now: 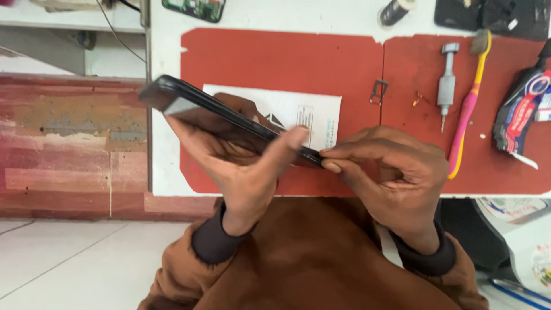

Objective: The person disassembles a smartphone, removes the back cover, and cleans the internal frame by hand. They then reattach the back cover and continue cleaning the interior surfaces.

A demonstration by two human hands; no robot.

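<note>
Two hands on black phone (pixel 224 115): left hand (pixel 235 166) clasped around it, right hand (pixel 390 172) pinching its 4 o'clock end.

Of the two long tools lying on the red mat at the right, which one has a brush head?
The pink and yellow toothbrush: bristles at its top end. The grey metal screwdriver left of it ends in a thin pointed tip.

Left hand (pixel 238 166) gripped black phone (pixel 218 115) edge-on over red mat (pixel 287 57); right hand (pixel 390 172) pinched its lower end.
</note>
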